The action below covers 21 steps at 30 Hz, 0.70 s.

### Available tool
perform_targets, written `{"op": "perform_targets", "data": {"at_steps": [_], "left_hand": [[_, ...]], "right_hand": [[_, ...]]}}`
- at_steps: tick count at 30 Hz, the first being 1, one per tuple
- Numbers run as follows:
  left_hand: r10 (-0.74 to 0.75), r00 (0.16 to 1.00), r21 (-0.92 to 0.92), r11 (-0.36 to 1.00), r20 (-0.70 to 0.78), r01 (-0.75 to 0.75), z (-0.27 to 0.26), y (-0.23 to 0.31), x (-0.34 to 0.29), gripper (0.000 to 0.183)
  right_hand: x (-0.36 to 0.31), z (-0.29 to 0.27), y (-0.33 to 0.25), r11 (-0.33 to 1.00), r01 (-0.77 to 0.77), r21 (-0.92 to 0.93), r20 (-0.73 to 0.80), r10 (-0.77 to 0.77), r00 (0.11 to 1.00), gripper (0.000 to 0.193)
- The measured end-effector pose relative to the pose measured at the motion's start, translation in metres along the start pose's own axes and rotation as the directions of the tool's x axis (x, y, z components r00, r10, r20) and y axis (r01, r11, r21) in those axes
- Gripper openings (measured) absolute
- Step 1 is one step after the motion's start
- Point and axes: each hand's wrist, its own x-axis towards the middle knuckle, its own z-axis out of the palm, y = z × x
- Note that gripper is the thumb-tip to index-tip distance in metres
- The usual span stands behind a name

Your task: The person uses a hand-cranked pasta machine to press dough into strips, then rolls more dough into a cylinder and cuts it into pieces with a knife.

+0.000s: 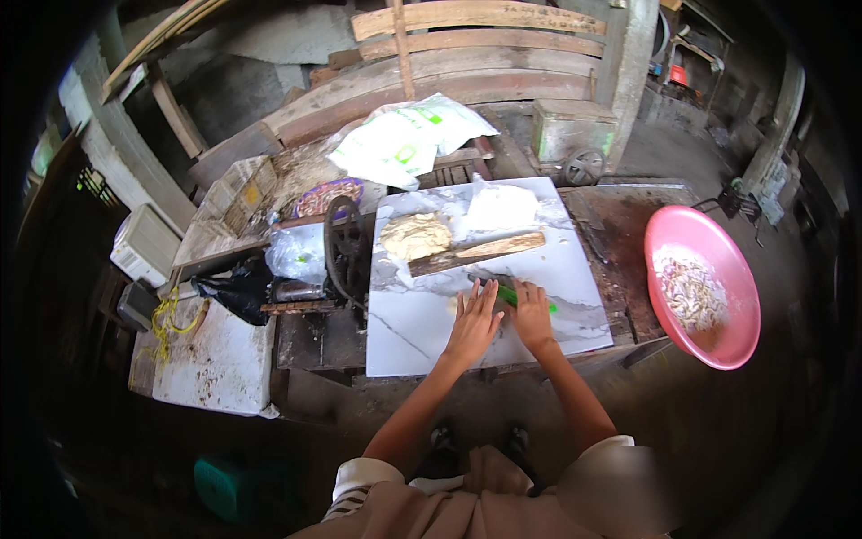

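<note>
My left hand (478,323) lies over the marble-patterned board (404,332) with its fingers stretched out, beside a small pale smear of dough. Close to its right, my right hand (532,319) has its fingers over a green-handled tool (552,307) that looks like a knife. Green shows on both sides of that hand, and a dark blade-like part reaches left, just beyond the left fingertips. Past my hands lies a worn wooden stick (498,246). A lump of pale dough (415,235) sits at the board's left, and a heap of white flour (503,207) farther back.
At the right stands a pink basin (752,305) holding floury pale pieces. A hand-cranked machine with a dark wheel (345,247) borders the board's left side. White sacks (404,144) lie behind, near a purple-rimmed basket (310,199). A green stool (220,485) stands at the lower left.
</note>
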Motion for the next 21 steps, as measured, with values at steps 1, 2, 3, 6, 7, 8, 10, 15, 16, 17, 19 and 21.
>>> {"op": "perform_targets", "data": {"at_steps": [1,2,3,6,7,8,10,15,16,17,19,21], "left_hand": [[0.001,1.000,-0.044,0.999,0.030,0.000,0.013,0.003,0.005,0.060],[0.007,0.998,-0.087,0.996,0.057,-0.002,0.021,0.010,0.012,0.057],[0.030,0.998,-0.094,0.995,0.055,-0.025,0.031,0.018,0.015,0.057],[0.004,0.999,-0.311,0.950,0.051,0.012,0.058,0.042,0.018,0.054],[0.051,0.998,-0.348,0.937,0.026,-0.039,0.066,0.051,0.020,0.055],[0.095,0.995,-0.382,0.920,0.000,-0.088,0.075,0.058,0.025,0.056],[0.157,0.988,-0.372,0.916,-0.011,-0.150,0.088,0.072,0.041,0.052],[0.138,0.990,-0.419,0.901,0.035,-0.111,0.119,0.103,0.096,0.043],[0.108,0.994,-0.431,0.898,0.027,-0.086,0.124,0.105,0.105,0.042],[0.086,0.996,-0.429,0.901,0.032,-0.064,0.129,0.106,0.113,0.043],[0.068,0.997,-0.411,0.910,0.029,-0.050,0.137,0.103,0.124,0.043],[0.038,0.999,-0.384,0.923,0.023,-0.026,0.142,0.096,0.129,0.043]], "right_hand": [[-0.003,0.003,0.008,0.999,0.006,-0.044,0.080,-0.003,0.997,0.042],[-0.006,0.002,0.015,0.996,0.015,-0.088,0.157,-0.001,0.988,0.039],[-0.012,0.001,0.022,0.995,0.045,-0.087,0.104,-0.036,0.994,0.035],[-0.028,-0.014,0.042,0.999,-0.004,0.043,0.087,0.000,0.996,0.036],[-0.033,-0.024,0.047,0.997,-0.027,0.066,0.070,0.022,0.997,0.035],[-0.034,-0.032,0.053,0.997,-0.029,0.069,0.068,0.024,0.997,0.035],[-0.036,-0.050,0.070,0.990,-0.131,0.053,0.025,0.130,0.991,0.037],[-0.004,-0.070,0.116,0.967,-0.230,0.108,-0.062,0.238,0.969,0.039],[0.002,-0.068,0.121,0.966,-0.234,0.110,-0.058,0.242,0.969,0.039],[0.008,-0.066,0.126,0.971,-0.221,0.093,-0.064,0.228,0.972,0.038],[0.017,-0.059,0.133,0.967,-0.235,0.095,-0.043,0.239,0.970,0.039],[0.020,-0.051,0.136,0.969,-0.229,0.092,-0.034,0.233,0.972,0.039]]}}
